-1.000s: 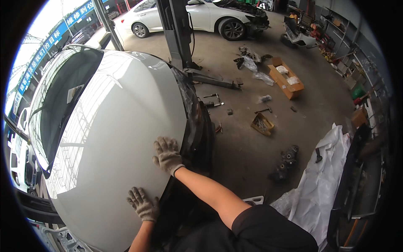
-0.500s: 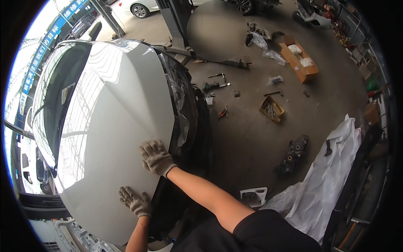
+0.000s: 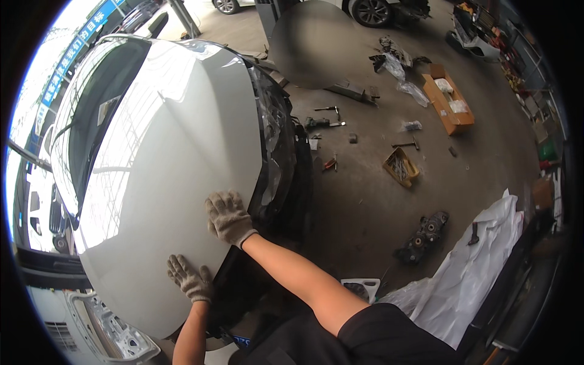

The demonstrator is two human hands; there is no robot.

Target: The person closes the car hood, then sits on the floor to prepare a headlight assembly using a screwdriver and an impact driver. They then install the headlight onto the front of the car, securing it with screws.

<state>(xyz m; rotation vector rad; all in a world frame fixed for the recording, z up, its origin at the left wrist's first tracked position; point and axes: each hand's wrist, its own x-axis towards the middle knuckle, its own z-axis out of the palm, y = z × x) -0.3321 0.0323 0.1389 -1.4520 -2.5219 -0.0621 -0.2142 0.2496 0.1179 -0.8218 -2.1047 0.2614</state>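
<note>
Two gloved hands, left hand (image 3: 190, 280) and right hand (image 3: 230, 218), lie spread on the white car hood (image 3: 167, 182) beneath them, which seems lowered, though whether it is latched cannot be told

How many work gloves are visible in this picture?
2: one glove on the left hand, another on the right hand, both flat against the white hood. More may be hidden elsewhere.

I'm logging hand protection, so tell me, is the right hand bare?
No, a grey-brown fabric glove covers the right hand, which lies palm-down on the white hood.
</note>
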